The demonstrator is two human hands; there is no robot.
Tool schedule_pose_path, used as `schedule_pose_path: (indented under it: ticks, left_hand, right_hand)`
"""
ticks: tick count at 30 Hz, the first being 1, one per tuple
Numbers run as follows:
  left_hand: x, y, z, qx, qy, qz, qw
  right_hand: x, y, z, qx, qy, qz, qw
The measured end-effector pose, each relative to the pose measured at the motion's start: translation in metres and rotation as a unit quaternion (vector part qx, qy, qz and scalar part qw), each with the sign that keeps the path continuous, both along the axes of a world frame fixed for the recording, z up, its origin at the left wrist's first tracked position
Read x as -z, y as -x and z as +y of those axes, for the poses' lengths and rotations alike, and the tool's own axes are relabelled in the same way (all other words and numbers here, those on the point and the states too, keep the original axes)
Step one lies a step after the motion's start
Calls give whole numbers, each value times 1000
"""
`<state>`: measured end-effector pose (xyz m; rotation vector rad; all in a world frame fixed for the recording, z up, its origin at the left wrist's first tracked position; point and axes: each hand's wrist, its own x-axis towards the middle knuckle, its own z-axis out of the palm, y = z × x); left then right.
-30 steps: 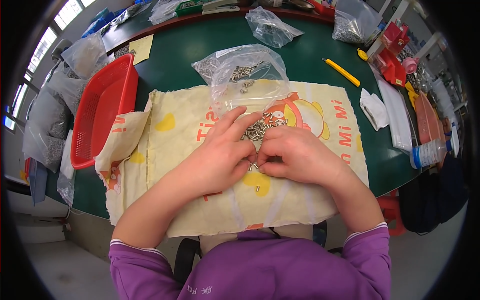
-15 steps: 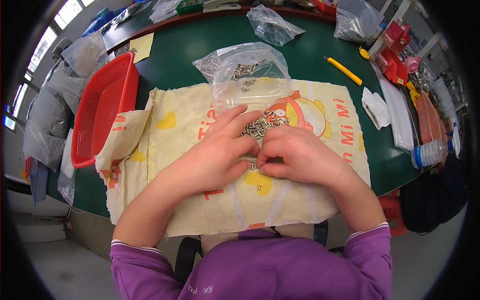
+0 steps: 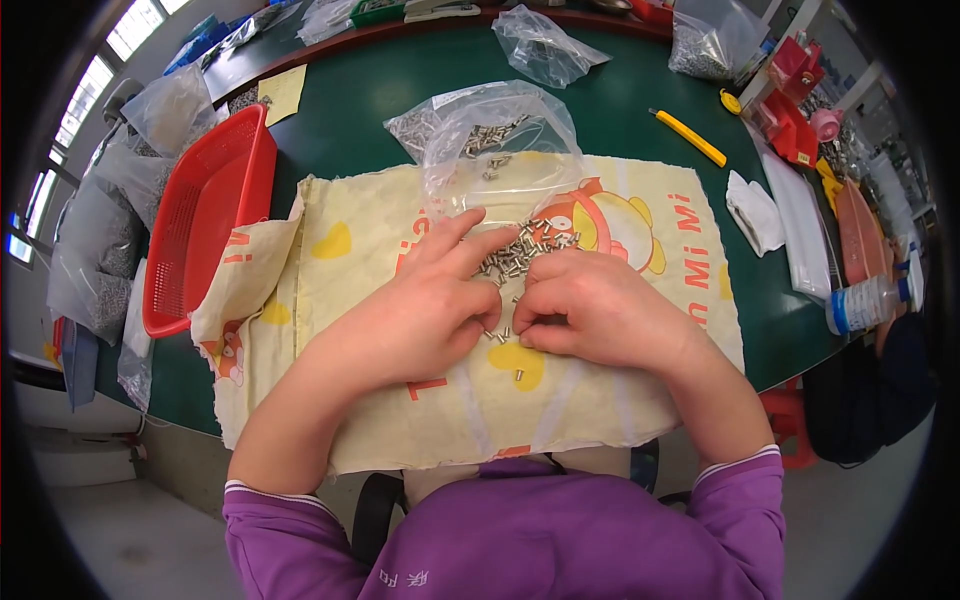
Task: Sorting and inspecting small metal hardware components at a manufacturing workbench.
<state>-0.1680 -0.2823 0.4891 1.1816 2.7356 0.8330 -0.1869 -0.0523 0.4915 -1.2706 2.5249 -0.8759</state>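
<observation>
A heap of small silver rivet-like metal pieces (image 3: 515, 255) lies on a yellow printed cloth (image 3: 370, 235). My left hand (image 3: 435, 300) rests at the heap's left side, two fingers stretched toward it, the thumb and other fingers bent below. At the right edge of the heap is my right hand (image 3: 580, 305), its fingers curled together in a pinch; anything between them is hidden. Between my hands lie a few loose pieces (image 3: 503, 335), and a single one (image 3: 519, 375) sits nearer me. Behind the heap, a clear plastic bag (image 3: 505, 140) lies open with more pieces inside.
A red plastic basket (image 3: 210, 215) stands at the left, beside bags of metal parts (image 3: 105, 240). To the right are a yellow utility knife (image 3: 690, 138), a crumpled white cloth (image 3: 754, 213) and a plastic bottle (image 3: 865, 305). Another clear bag (image 3: 548, 48) lies at the back.
My left thumb and bent fingers have drawn slightly left, away from my right hand, uncovering more loose pieces between them. My right hand has hardly moved.
</observation>
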Motion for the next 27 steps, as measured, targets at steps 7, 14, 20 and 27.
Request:
schedule_pose_path:
  ticks: [7,14,20,27]
  left_hand:
    - [1,-2,3,14,2,11,1000]
    - [2,-3,5,-12,-20,25,999]
    - [-12,-9,-5,-23,41,1,999]
    - [-15,-12,-8,-19,65,-10,998]
  right_hand:
    - [2,-1,-1,1,10,8,1000]
    - [1,0,-1,5,7,4,1000]
    - [1,0,-2,-6,-14,-14,1000]
    - [4,-3,-6,-22,3,-3,1000]
